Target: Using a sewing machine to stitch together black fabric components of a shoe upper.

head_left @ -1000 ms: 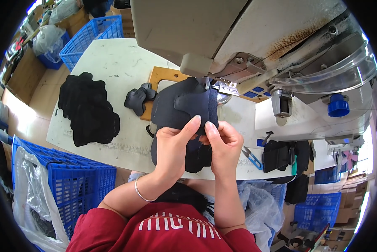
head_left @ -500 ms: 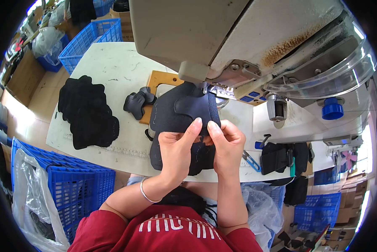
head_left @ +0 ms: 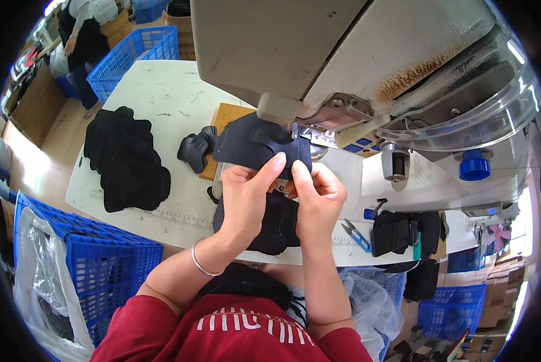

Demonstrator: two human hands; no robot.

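Sewing workshop is indicated: a dark piece [head_left: 243, 145] is held at a machine [head_left: 246, 48], black cutouts [head_left: 125, 160] are piled on the table [head_left: 162, 81], snips [head_left: 360, 238] are laid out, crates [head_left: 101, 262] and cartons [head_left: 38, 111] are set around.

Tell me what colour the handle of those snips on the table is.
The snips' handle is blue; it shows best in the head view.

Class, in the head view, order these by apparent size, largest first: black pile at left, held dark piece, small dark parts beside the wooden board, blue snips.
1. Black pile
2. Held dark piece, partly covered
3. Small dark parts
4. Blue snips
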